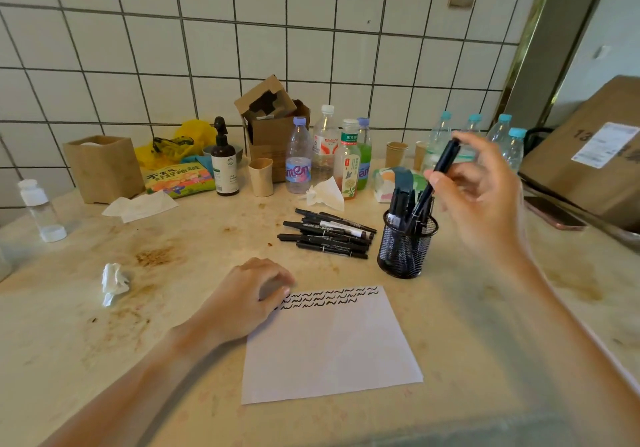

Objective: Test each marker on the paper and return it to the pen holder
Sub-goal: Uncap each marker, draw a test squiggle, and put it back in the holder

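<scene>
A white sheet of paper [332,346] lies on the counter, with two rows of black squiggles along its top edge. My left hand [247,299] rests with curled fingers on the sheet's top left corner. A black mesh pen holder [405,245] stands just beyond the paper's top right corner and holds several black markers. My right hand [481,197] pinches a black marker [441,172] that tilts with its lower end inside the holder. A pile of several black markers [329,233] lies on the counter left of the holder.
Behind the markers stand several plastic bottles [325,148], paper cups, a dark pump bottle [224,166] and an open cardboard box [273,124]. Crumpled tissue [114,282] lies at the left. A large carton [592,155] and a phone [554,212] sit at the right.
</scene>
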